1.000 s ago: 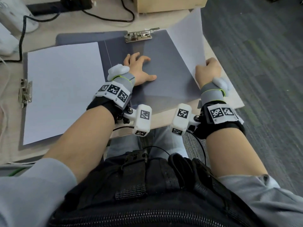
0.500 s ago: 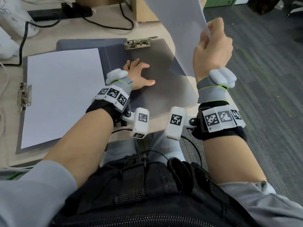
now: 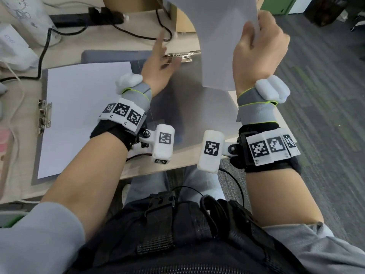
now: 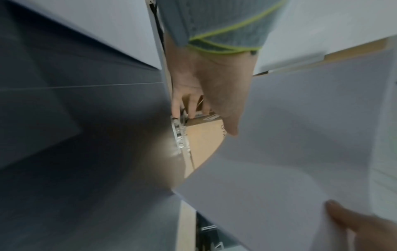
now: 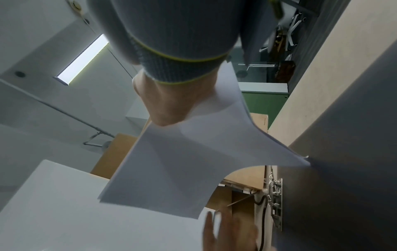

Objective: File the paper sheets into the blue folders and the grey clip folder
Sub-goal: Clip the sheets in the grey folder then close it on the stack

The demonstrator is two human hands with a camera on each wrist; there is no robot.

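Note:
My right hand [image 3: 256,44] grips a white paper sheet [image 3: 217,36] by its right edge and holds it upright above the desk. Below it lies the grey clip folder [image 3: 183,107], open and bare, with its metal clip [image 3: 182,56] at the far edge. My left hand [image 3: 162,56] hovers at that clip with fingers spread, blurred by motion. The left wrist view shows the left hand's fingers [image 4: 182,108] right at the clip [image 4: 180,135]. In the right wrist view the sheet [image 5: 182,161] curves down from my right hand [image 5: 167,110]. A second sheet [image 3: 85,115] lies on another folder at the left.
The left folder's clip [image 3: 44,115] sits at its left edge. A cardboard box [image 3: 177,10], a black cable [image 3: 45,46] and a power strip [image 3: 88,16] lie at the back of the desk. The desk's right edge drops to the grey carpet [image 3: 325,115].
My right hand lifted the sheet off the grey folder and raised it upright. My left hand left the folder's surface and moved forward to the metal clip.

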